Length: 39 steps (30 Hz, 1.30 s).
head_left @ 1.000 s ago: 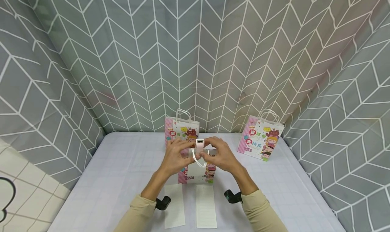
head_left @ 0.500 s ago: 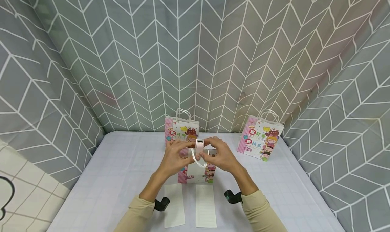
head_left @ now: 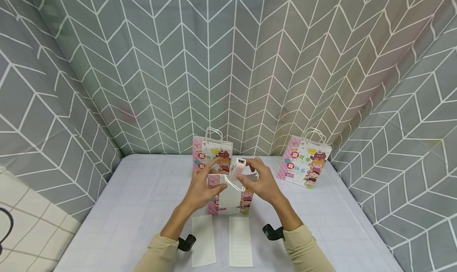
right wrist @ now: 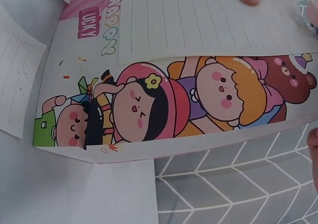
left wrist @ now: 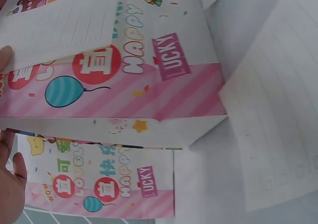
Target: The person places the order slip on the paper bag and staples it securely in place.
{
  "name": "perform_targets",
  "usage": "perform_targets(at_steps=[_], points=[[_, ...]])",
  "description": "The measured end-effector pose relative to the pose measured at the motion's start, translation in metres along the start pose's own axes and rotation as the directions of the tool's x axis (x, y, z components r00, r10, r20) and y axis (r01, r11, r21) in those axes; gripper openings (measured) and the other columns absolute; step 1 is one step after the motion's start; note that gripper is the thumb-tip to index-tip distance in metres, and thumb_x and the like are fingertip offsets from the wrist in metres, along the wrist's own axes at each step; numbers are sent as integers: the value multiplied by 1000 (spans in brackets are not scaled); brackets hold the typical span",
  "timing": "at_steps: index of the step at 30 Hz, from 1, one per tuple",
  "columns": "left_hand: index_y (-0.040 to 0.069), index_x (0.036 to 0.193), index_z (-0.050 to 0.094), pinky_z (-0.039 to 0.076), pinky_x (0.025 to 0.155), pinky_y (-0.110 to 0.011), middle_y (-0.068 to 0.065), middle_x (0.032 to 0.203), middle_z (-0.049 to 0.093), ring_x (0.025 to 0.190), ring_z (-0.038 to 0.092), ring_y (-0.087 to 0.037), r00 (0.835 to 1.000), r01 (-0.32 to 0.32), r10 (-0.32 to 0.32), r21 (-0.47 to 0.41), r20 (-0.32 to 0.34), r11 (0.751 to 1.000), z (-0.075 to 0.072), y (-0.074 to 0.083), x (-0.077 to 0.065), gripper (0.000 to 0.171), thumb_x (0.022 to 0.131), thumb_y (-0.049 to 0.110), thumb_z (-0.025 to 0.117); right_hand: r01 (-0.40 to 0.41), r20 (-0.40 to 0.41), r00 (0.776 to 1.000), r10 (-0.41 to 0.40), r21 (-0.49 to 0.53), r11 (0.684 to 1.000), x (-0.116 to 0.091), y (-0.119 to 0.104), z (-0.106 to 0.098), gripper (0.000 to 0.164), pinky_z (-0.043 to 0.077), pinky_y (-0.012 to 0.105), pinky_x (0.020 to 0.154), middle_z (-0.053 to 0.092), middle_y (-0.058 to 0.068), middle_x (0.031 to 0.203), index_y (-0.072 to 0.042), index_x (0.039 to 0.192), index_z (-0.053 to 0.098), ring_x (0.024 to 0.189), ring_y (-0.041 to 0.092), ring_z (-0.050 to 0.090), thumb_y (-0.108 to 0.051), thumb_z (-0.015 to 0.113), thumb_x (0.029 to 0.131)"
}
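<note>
The front gift bag stands upright, printed with pink stripes and cartoon children. Against its front hangs a lined paper slip, which also covers part of the print in the right wrist view. My right hand pinches a small pale pink stapler between thumb and fingers at the bag's top edge. The stapler leans to the right, its end with a dark slot facing up. Beside it loops the bag's white handle. My left hand is at the bag's left, thumb and index finger spread apart, holding nothing.
Two similar gift bags stand behind: one bag right behind the front one, another bag at the back right. Two lined paper slips, a left slip and a right slip, lie on the white-covered table near me.
My left hand has let go of the stapler and drawn back to the left. The stapler has tilted and shifted slightly right in my right hand.
</note>
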<state>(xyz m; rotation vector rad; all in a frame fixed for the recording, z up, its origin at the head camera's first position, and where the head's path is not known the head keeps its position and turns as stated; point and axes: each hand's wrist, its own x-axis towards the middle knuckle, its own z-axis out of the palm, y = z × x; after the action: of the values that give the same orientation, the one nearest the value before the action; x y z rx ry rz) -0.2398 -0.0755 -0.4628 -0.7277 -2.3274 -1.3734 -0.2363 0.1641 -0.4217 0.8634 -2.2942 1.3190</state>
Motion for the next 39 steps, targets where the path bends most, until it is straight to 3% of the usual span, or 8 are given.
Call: perform_targets(at_steps=[3,7,13,19,27,31,35,39], points=[[17,151,44,27,101,-52,-8,133,66,122,58,-35,1000,26,-26,28,-5,999,0,-2,-3,84,79,21,88,0,-66,998,0,11,1000,0,1,-1,39,36,38,77,52,-1,94,-13,124,66,90,28,46,-14,75,86],[17,147,49,26,103,-53,-6,145,57,130,55,-33,1000,16,-15,71,-4,997,1,-6,-7,79,79,20,87,-26,-130,991,29,21,999,-2,1,-2,36,33,35,77,48,2,91,-10,121,66,89,31,45,-8,75,85],[21,145,53,27,102,-50,-3,143,59,132,53,-31,1000,20,-19,101,-11,995,0,-11,-12,77,77,21,88,-59,-168,984,65,39,997,-2,-15,-6,37,30,33,73,46,5,89,0,122,64,87,38,41,-2,73,85],[21,146,52,27,100,-46,1,144,57,133,50,-29,998,62,-64,114,13,991,0,-17,-16,81,75,24,90,-51,-203,978,57,38,998,-4,-39,-11,35,30,32,73,48,4,89,3,120,64,84,28,42,0,71,86],[24,146,50,31,105,-49,-7,137,61,129,49,-33,976,189,-205,176,78,966,1,-26,-25,85,72,32,92,-109,-268,956,118,49,993,-14,-38,-13,32,29,35,77,49,11,90,0,119,62,88,40,43,-2,71,89],[18,142,52,34,106,-56,-14,139,58,128,44,-39,964,236,-255,200,74,951,-2,-25,-27,80,73,35,90,-120,-273,953,130,53,991,-18,-35,-17,33,30,35,77,50,9,90,0,121,62,88,39,43,-2,71,89],[12,141,53,35,106,-58,-18,141,56,129,43,-43,963,239,-259,207,72,949,-5,-26,-28,80,74,35,90,-131,-267,954,139,47,990,-22,-31,-22,33,31,33,77,51,11,90,1,122,62,87,39,42,-1,70,90],[11,136,57,35,105,-55,-13,135,60,127,47,-38,969,221,-238,199,65,955,-10,-30,-28,73,74,32,90,-155,-254,954,160,39,987,-25,-26,-27,35,31,33,77,53,9,91,0,125,61,88,39,44,-2,69,91]])
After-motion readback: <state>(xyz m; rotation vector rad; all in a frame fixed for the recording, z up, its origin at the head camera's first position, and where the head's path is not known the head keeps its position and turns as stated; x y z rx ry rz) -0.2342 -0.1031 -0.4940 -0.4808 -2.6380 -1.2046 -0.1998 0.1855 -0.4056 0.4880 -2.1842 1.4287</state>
